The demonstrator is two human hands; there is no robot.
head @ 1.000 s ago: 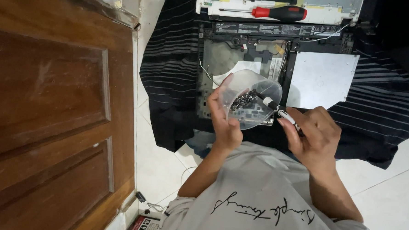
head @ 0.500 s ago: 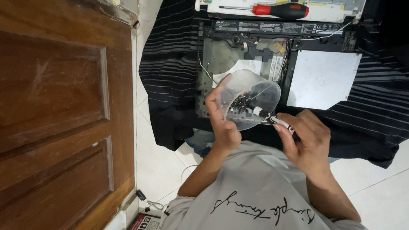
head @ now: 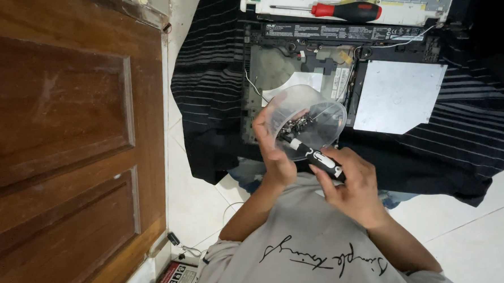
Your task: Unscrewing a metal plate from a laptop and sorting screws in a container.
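Plastic cup (head: 312,118) contents indistinct, screwdriver (head: 316,157) tip hidden inside

The person is wearing a light grey T-shirt (head: 320,257) with short sleeves, and a line of black cursive lettering is running across its chest. Both forearms are showing bare below the sleeves. The left hand (head: 274,154) and the right hand (head: 352,185) are wearing no gloves, rings or watch.
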